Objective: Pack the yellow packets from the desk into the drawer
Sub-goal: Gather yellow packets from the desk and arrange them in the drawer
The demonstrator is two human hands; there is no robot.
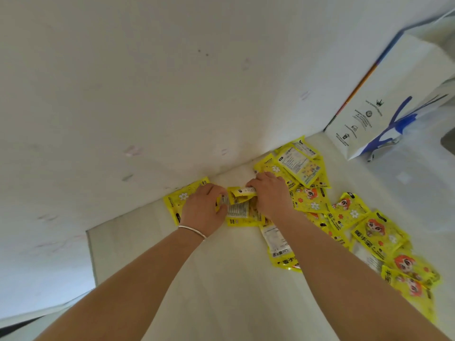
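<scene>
Because the yellow packets [310, 203] lie scattered over the bench [221, 279], mostly beside and behind the right hand [270, 193], both hands, the left hand [204, 207] included, curl around a small bunch [242, 200] between them, apparently gathering a stack; no drawer is visible.

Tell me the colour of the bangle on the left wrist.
Silver, a thin plain bangle just behind the left hand; the head view shows it.
</scene>
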